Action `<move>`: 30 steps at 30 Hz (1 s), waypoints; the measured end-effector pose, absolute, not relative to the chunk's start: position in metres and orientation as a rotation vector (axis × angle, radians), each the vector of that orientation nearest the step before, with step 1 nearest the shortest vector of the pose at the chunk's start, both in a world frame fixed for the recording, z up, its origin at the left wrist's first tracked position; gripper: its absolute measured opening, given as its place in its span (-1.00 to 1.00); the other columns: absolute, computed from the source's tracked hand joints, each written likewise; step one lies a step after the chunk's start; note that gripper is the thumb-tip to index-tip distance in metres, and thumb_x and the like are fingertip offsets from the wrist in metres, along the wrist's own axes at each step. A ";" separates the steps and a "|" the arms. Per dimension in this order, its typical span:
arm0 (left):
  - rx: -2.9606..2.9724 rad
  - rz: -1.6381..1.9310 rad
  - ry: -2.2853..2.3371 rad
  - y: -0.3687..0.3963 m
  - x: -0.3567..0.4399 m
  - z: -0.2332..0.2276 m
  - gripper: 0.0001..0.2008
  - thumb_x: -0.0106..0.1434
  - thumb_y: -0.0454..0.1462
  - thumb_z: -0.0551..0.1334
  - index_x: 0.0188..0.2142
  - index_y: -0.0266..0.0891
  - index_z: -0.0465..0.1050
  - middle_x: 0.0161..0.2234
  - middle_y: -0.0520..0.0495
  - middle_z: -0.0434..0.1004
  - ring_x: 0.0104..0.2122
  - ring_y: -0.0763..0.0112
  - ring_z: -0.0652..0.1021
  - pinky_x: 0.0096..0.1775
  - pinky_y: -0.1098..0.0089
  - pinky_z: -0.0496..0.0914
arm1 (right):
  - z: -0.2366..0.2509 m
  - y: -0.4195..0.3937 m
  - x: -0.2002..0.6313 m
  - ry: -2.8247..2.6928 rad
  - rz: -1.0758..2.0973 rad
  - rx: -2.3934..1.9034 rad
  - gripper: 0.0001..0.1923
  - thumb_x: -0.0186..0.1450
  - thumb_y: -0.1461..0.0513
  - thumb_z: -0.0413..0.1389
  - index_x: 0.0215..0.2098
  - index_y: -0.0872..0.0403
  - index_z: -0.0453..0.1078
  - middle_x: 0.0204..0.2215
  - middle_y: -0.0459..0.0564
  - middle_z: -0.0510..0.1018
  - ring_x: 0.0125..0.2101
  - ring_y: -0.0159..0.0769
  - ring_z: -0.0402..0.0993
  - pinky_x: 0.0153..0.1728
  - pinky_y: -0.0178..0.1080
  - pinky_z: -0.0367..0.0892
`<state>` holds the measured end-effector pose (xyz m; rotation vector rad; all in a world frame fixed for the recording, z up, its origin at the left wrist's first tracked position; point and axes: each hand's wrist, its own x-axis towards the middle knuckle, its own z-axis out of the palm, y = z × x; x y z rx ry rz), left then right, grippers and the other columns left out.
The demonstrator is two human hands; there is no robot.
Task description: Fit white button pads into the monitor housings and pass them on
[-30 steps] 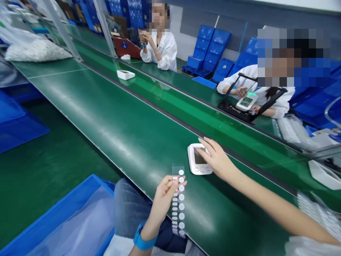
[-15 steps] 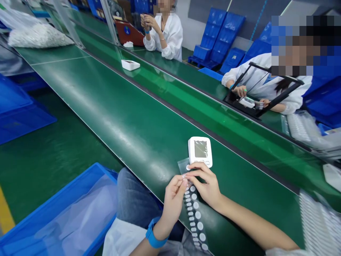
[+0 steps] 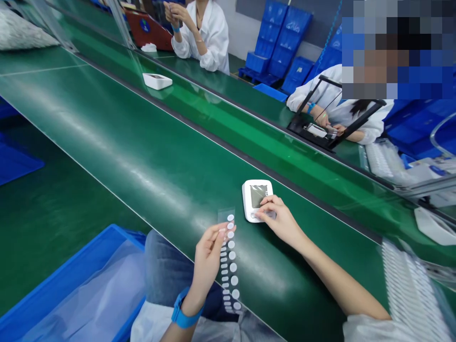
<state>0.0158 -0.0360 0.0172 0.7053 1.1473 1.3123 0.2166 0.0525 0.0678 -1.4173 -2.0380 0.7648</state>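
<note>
On the green conveyor belt (image 3: 149, 156), right hand (image 3: 281, 221) presses fingertips onto a white monitor's (image 3: 257, 199) buttons; at its eight o'clock, left hand (image 3: 208, 251) pinches a sticker strip (image 3: 230, 261) that could sag and snag on the belt

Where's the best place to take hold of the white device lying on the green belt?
Probably by its two long side edges, coming from above. The white device lies flat, screen up, on the belt, so only its sides offer opposing faces. The right hand covers its near button end; the far end is free.
</note>
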 end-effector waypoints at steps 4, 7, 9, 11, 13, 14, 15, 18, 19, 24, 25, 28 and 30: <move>0.712 1.304 1.151 -0.037 0.016 0.018 -0.71 0.31 -0.12 0.20 -0.09 -0.27 0.45 -0.01 -0.22 0.56 0.00 0.19 0.56 0.05 0.27 0.38 | 0.062 0.060 0.220 -2.032 0.842 -1.486 -0.92 0.21 0.21 0.22 -0.44 0.02 0.48 -0.19 0.00 0.41 -0.14 -0.14 0.31 -0.11 -0.03 0.28; 0.709 1.297 1.160 -0.037 0.017 0.020 -0.71 0.30 -0.12 0.21 -0.10 -0.27 0.45 -0.03 -0.22 0.57 -0.02 0.20 0.57 0.03 0.28 0.41 | 0.064 0.056 0.217 -2.033 0.846 -1.505 -0.90 0.22 0.20 0.22 -0.45 0.03 0.49 -0.19 -0.01 0.39 -0.13 -0.17 0.28 -0.10 -0.06 0.26; 0.704 1.287 1.168 -0.037 0.016 0.022 -0.71 0.30 -0.12 0.21 -0.10 -0.28 0.46 -0.06 -0.21 0.60 -0.03 0.21 0.58 0.01 0.29 0.42 | 0.066 0.054 0.215 -2.029 0.843 -1.513 -0.89 0.22 0.20 0.23 -0.45 0.03 0.49 -0.19 -0.01 0.39 -0.14 -0.17 0.27 -0.11 -0.08 0.26; 0.700 1.276 1.170 -0.038 0.016 0.022 -0.70 0.30 -0.12 0.21 -0.10 -0.27 0.45 -0.09 -0.21 0.61 -0.04 0.22 0.58 0.00 0.31 0.43 | 0.066 0.053 0.215 -2.031 0.831 -1.514 -0.89 0.23 0.20 0.22 -0.44 0.03 0.48 -0.18 -0.01 0.39 -0.14 -0.18 0.26 -0.11 -0.08 0.26; 0.696 1.268 1.173 -0.038 0.015 0.022 -0.71 0.30 -0.13 0.22 -0.09 -0.27 0.46 -0.10 -0.21 0.61 -0.05 0.23 0.59 0.00 0.32 0.43 | 0.066 0.053 0.215 -2.038 0.813 -1.510 -0.89 0.24 0.20 0.22 -0.44 0.04 0.48 -0.18 -0.01 0.39 -0.14 -0.18 0.26 -0.10 -0.07 0.25; 0.693 1.267 1.176 -0.038 0.015 0.022 -0.71 0.30 -0.13 0.22 -0.10 -0.27 0.46 -0.10 -0.20 0.62 -0.05 0.23 0.59 -0.01 0.32 0.44 | 0.065 0.052 0.214 -2.044 0.805 -1.507 -0.89 0.24 0.20 0.21 -0.44 0.04 0.47 -0.17 0.00 0.39 -0.13 -0.17 0.26 -0.10 -0.07 0.25; 0.691 1.264 1.180 -0.038 0.015 0.022 -0.72 0.30 -0.13 0.22 -0.10 -0.27 0.46 -0.10 -0.20 0.62 -0.05 0.23 0.59 -0.01 0.33 0.44 | 0.065 0.052 0.214 -2.048 0.799 -1.506 -0.88 0.25 0.20 0.20 -0.44 0.04 0.46 -0.17 0.01 0.38 -0.13 -0.17 0.26 -0.10 -0.07 0.26; 0.681 1.259 1.185 -0.037 0.015 0.022 -0.72 0.30 -0.13 0.22 -0.11 -0.27 0.47 -0.10 -0.20 0.62 -0.06 0.24 0.59 -0.02 0.34 0.44 | 0.064 0.050 0.213 -2.051 0.789 -1.504 -0.90 0.26 0.23 0.18 -0.42 0.06 0.45 -0.11 0.04 0.32 -0.11 -0.17 0.27 -0.09 -0.06 0.26; 0.677 1.260 1.186 -0.037 0.015 0.022 -0.72 0.29 -0.12 0.22 -0.11 -0.27 0.47 -0.10 -0.20 0.62 -0.06 0.24 0.59 -0.02 0.34 0.44 | 0.064 0.050 0.212 -2.049 0.789 -1.505 -0.91 0.26 0.24 0.18 -0.42 0.06 0.44 -0.09 0.04 0.30 -0.11 -0.17 0.27 -0.08 -0.05 0.26; 0.655 1.277 1.170 -0.036 0.016 0.020 -0.73 0.29 -0.13 0.23 -0.12 -0.26 0.46 -0.10 -0.18 0.62 -0.07 0.25 0.60 -0.03 0.36 0.45 | 0.067 0.056 0.215 -1.978 0.891 -1.529 -0.91 0.22 0.22 0.22 -0.35 0.07 0.41 -0.03 0.04 0.25 -0.07 -0.19 0.31 -0.10 -0.13 0.28; 0.646 1.285 1.165 -0.036 0.016 0.019 -0.73 0.29 -0.13 0.23 -0.11 -0.25 0.45 -0.10 -0.18 0.62 -0.07 0.26 0.60 -0.03 0.36 0.45 | 0.067 0.057 0.217 -1.960 0.917 -1.527 -0.90 0.22 0.21 0.22 -0.33 0.06 0.41 -0.03 0.03 0.26 -0.07 -0.20 0.31 -0.13 -0.16 0.29; 0.630 1.298 1.165 -0.036 0.017 0.018 -0.72 0.31 -0.12 0.21 -0.09 -0.24 0.43 -0.09 -0.17 0.61 -0.07 0.26 0.60 -0.03 0.34 0.46 | 0.067 0.058 0.218 -1.944 0.928 -1.517 -0.91 0.24 0.20 0.20 -0.31 0.05 0.41 -0.02 0.03 0.25 -0.07 -0.22 0.32 -0.19 -0.21 0.31; 0.627 1.289 1.170 -0.037 0.017 0.019 -0.71 0.31 -0.11 0.20 -0.08 -0.23 0.42 -0.09 -0.18 0.61 -0.09 0.24 0.61 -0.05 0.33 0.47 | 0.066 0.057 0.218 -1.971 0.883 -1.523 -0.90 0.23 0.21 0.21 -0.31 0.05 0.40 -0.01 0.03 0.23 -0.08 -0.23 0.33 -0.13 -0.18 0.30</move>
